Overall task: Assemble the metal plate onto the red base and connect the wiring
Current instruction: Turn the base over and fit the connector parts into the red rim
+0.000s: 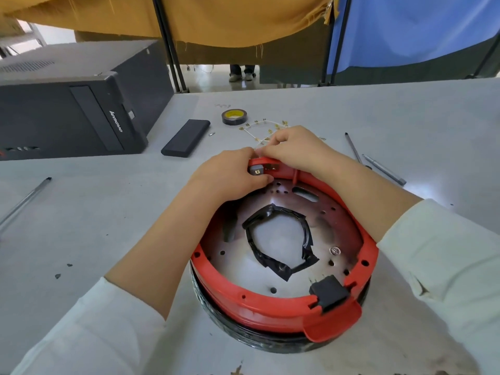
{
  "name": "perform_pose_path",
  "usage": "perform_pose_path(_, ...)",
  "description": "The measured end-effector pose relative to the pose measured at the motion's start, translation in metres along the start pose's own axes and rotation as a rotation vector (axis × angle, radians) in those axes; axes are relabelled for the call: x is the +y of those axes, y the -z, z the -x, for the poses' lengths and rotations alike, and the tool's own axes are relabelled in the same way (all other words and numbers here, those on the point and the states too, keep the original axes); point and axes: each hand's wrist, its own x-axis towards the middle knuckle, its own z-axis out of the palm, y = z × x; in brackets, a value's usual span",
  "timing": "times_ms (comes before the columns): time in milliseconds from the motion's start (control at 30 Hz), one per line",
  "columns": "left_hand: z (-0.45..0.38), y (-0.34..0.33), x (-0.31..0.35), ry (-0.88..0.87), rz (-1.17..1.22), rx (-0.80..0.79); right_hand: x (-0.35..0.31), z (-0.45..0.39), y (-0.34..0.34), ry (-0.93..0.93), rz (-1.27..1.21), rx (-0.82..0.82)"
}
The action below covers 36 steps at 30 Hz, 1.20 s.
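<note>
Red base sat on the worktop with the metal plate inside it. At its far rim, the left hand pinched a small grey connector, while the right hand curled over the rim, fingertips pinching a white wire.

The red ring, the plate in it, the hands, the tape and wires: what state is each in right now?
Red ring: flat on the table, gripped at its far rim.
Metal plate: seated inside the ring.
Grey connector: at the far rim, held by the left hand.
Left hand: fingers curled round the connector.
Right hand: pinching at the far rim.
Tape roll: lying flat, untouched.
Loose wires: spread on the table behind the hands.
</note>
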Motion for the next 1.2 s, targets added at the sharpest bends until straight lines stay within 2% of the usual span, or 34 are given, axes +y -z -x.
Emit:
perform_pose_path(200,-0.001,-0.002,-0.002,-0.014,-0.005,0.011,-0.002,0.004,0.001,0.031,0.057,0.014)
perform_pose_path(400,-0.001,-0.003,-0.003,0.005,0.004,0.026,-0.011,0.009,0.007,0.105,0.297,0.081)
perform_pose_path(467,-0.002,-0.004,-0.004,-0.001,0.011,0.021,-0.008,0.01,0.008,0.11,0.292,0.052)
perform_pose_path(600,-0.003,-0.004,-0.005,-0.014,0.02,0.022,-0.001,0.014,0.005,0.116,0.078,0.021)
perform_pose_path(733,-0.003,-0.004,-0.006,-0.017,0.028,0.021,-0.001,0.016,0.006,0.123,0.039,-0.001)
perform_pose_path(967,-0.004,-0.005,-0.006,-0.023,0.018,0.027,-0.004,0.024,0.006,0.16,0.139,-0.07)
perform_pose_path(1100,-0.004,-0.004,-0.005,-0.036,0.018,0.027,-0.006,0.027,0.018,0.192,0.245,-0.278)
perform_pose_path(1200,-0.004,-0.003,-0.005,-0.052,0.036,0.028,-0.002,0.031,0.017,0.24,0.315,-0.199)
